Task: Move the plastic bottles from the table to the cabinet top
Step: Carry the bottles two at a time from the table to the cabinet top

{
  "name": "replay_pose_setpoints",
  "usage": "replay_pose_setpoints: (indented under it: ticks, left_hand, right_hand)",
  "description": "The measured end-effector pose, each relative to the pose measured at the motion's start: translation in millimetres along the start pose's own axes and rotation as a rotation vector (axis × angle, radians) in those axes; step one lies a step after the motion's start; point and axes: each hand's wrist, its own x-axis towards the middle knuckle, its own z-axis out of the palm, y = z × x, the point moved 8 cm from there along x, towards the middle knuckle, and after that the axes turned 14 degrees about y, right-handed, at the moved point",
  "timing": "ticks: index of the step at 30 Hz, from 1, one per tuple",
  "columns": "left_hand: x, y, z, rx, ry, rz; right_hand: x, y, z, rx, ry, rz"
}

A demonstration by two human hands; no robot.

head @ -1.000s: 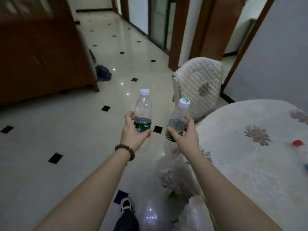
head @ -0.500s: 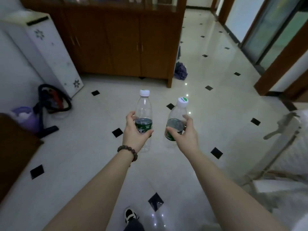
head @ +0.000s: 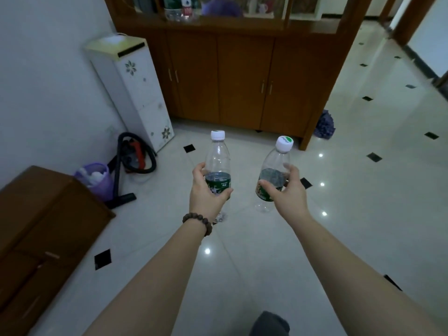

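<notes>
I hold two clear, empty plastic bottles with green labels and white caps out in front of me over the tiled floor. My left hand (head: pixel 206 191), with a bead bracelet on the wrist, grips the left bottle (head: pixel 217 158) upright around its label. My right hand (head: pixel 287 190) grips the right bottle (head: pixel 275 163), which tilts a little to the right. Straight ahead stands the brown wooden cabinet (head: pixel 242 78) with closed doors; its top ledge (head: pixel 242 25) holds several bottles and other items under glass-fronted shelves.
A white floor unit (head: pixel 135 93) stands left of the cabinet by the wall. A black and red vacuum cleaner (head: pixel 133 158) and a purple bin (head: pixel 95 178) sit on the floor at left, beside a low brown cabinet (head: pixel 41 226). A dark bundle (head: pixel 324 124) lies at the cabinet's right corner.
The view has swung left, away from the table and chair, to face the wooden cabinet, which is closer now. Both hands still hold their bottles out in front.
</notes>
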Motion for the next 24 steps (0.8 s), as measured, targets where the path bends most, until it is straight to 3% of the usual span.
replay_pose_setpoints:
  ticks: [9, 17, 24]
  left_hand:
    - [154.3, -0.4, 84.8, -0.021, 0.036, -0.002]
    - [332.7, 51.2, 192.6, 0.001, 0.079, 0.014]
    - [447.0, 74.4, 243.4, -0.005, 0.126, 0.049]
  right_hand:
    - [156.6, -2.8, 89.2, 0.011, -0.024, 0.004]
    - [361.3, -37.9, 158.4, 0.001, -0.054, -0.072]
    - [485.3, -57.1, 213.4, -0.022, -0.081, -0.113]
